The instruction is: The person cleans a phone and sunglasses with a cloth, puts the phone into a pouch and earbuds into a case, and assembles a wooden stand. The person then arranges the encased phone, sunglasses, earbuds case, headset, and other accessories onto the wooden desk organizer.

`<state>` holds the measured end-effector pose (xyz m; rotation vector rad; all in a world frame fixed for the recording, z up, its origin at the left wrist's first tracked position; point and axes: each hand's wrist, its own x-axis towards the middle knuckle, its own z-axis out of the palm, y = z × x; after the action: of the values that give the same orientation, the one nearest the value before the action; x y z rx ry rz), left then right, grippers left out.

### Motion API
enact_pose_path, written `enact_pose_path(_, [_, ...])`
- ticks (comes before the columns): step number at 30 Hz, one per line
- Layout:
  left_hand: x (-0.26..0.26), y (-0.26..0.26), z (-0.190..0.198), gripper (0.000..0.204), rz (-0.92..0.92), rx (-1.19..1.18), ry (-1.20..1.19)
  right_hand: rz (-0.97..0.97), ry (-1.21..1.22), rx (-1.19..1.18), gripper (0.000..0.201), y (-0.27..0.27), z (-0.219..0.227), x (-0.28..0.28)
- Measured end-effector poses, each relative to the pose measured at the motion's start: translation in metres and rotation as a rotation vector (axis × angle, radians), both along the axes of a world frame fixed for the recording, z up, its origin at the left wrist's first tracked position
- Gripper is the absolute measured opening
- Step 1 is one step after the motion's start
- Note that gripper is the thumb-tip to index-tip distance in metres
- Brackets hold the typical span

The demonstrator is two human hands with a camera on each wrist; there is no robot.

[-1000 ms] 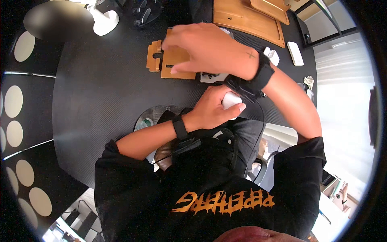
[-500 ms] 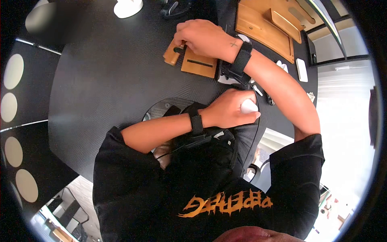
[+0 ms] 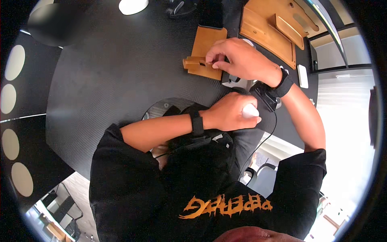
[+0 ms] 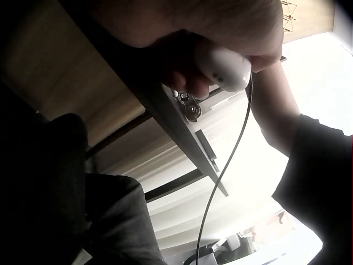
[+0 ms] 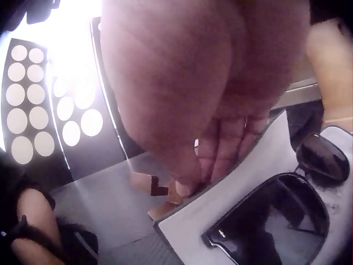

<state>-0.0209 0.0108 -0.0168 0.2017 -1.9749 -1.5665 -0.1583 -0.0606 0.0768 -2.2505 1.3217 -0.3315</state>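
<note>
My left hand grips a smooth, glossy white rounded object, whose end sticks out past the fingers. In the left wrist view this white object shows two small dark dots. Over the table, my right hand has thumb and fingers bent around the right end of a small notched wooden piece. That piece overlaps the lower part of a flat wooden board. From the right wrist, its notched end shows beyond the thumb tip, and the fingertips partly hide the rest.
Sunglasses lie on a pale tray beside the right hand. A large wooden tray stands at the back right, with a white slab near it. A white round base is at the far edge. A cable hangs below the right wrist.
The right hand first reached toward the small wooden piece, took hold of it, and has brought it right, onto the board. The left hand keeps its grip on the white object.
</note>
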Motion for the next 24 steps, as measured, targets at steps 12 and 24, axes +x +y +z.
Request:
enact_pose_path(12, [0.003,-0.002,0.005,0.030,-0.074,0.078,-0.033,-0.033,-0.153,0.250,0.025,-0.009,-0.010,-0.023])
enact_pose_path(24, [0.002,-0.002,0.005,0.030,-0.074,0.061,-0.035,-0.068,-0.110,0.329,0.026,-0.016,-0.014,-0.014])
